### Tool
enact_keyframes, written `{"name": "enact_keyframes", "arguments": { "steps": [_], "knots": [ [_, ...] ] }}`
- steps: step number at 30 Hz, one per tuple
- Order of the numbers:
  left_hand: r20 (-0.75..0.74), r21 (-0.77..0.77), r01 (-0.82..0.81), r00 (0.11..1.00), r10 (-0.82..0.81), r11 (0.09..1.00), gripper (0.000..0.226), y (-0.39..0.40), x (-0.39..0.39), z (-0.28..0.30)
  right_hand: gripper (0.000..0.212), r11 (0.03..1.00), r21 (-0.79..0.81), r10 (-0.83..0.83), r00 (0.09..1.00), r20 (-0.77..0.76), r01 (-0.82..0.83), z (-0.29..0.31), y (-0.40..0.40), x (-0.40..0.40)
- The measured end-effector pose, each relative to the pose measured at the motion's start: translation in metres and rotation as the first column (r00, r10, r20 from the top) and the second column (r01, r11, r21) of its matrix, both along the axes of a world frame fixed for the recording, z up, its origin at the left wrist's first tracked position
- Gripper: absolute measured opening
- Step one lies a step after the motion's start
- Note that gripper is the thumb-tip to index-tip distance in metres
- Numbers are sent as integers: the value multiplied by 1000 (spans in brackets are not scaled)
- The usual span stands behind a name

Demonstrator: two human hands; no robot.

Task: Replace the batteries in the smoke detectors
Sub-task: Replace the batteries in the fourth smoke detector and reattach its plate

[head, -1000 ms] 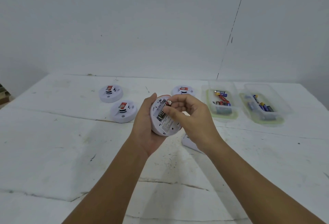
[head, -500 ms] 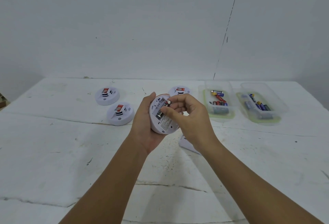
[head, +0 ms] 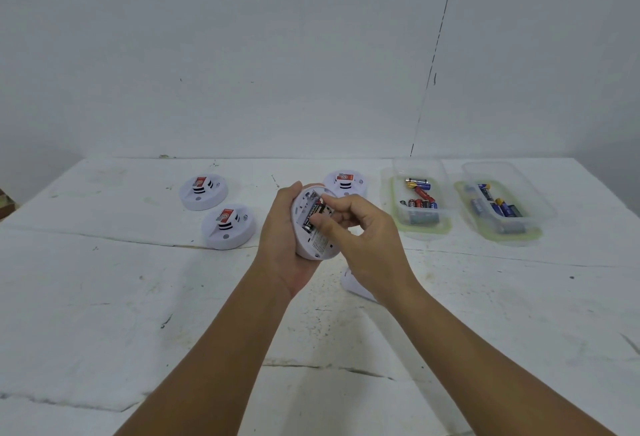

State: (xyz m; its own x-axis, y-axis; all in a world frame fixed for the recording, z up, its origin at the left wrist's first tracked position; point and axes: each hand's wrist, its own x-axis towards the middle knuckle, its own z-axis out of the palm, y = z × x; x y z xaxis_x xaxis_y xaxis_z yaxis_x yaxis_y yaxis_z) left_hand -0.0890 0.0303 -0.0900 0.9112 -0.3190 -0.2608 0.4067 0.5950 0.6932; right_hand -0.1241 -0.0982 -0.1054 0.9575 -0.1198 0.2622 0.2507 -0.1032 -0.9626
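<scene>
A left hand (head: 282,227) grips an opened detector (head: 313,224) above the table (head: 104,297) while the right hand (head: 360,231) pinches a battery (head: 313,214) in its bay (apparently mid-swap); next it must seat or lift free.

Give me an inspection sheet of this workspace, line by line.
Surface: white table, worn and cracked, with dark specks.
Job's things: held smoke detector tilted, back open, battery in its compartment; three more smoke detectors lying on the table; two clear tubs of loose batteries, left tub and right tub.
Clutter: a white part on the table, half hidden by the right forearm; what it is cannot be told.
Hands: left hand grips the held detector from behind; right hand pinches at the battery.
Cables: nothing seen.
Surroundings: plain white wall with a dark vertical crack line.
</scene>
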Motion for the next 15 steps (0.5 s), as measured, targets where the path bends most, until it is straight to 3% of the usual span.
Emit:
{"name": "enact_keyframes", "arguments": {
  "steps": [10, 15],
  "knots": [
    [-21, 94, 11, 1000, -9, 995, 44, -12, 4, 2, 30, 940, -309, -91, 981, 172, 142, -10, -8, 1],
    [-25, 154, 19, 1000, -15, 988, 43, -21, 10, 2, 34, 947, -309, -65, 994, 89, 90, -12, -19, 3]
  ]
}}
